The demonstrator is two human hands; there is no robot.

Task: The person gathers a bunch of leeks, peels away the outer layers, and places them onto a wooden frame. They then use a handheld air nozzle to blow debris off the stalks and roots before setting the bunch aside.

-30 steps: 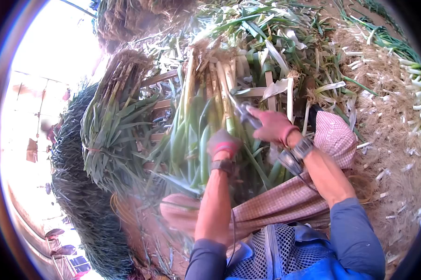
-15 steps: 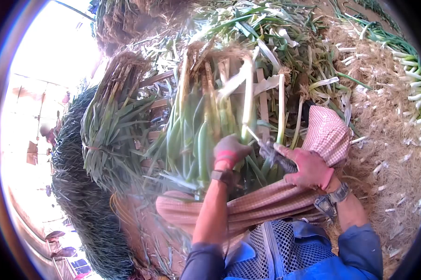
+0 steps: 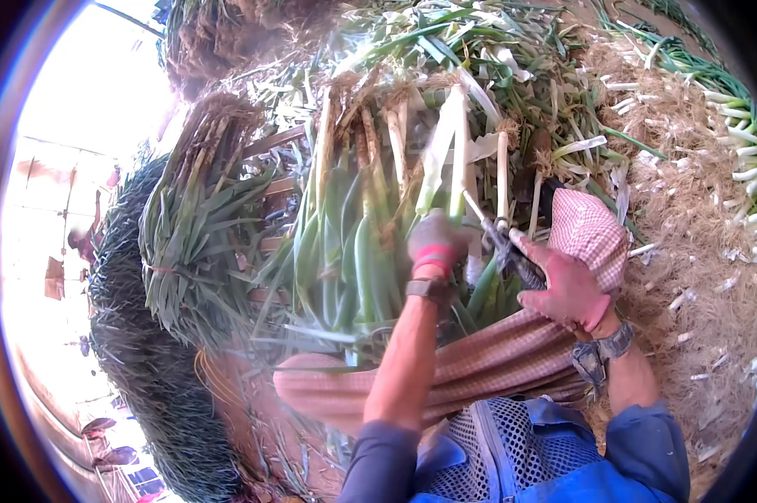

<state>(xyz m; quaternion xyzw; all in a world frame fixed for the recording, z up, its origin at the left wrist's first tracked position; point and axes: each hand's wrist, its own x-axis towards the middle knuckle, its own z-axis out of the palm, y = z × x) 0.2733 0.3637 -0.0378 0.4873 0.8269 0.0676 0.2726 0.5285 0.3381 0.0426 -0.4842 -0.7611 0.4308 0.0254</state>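
Left hand (image 3: 435, 238): gloved, slightly blurred, fingers closed on the leafy part of one leek-like stalk (image 3: 460, 152). Right hand (image 3: 566, 290): gloved, partly curled around a dark thin-nozzled tool (image 3: 514, 258), its tip beside that stalk. Pale outer sheath (image 3: 433, 163): splayed from the white stem, apparently loosened, the stem largely exposed. Rooted stalks (image 3: 323, 151): laid to the left of the held one, over wooden slats (image 3: 280, 186). Tied bundle (image 3: 196, 220): farther left. Leaf scraps (image 3: 479, 52): heaped beyond.
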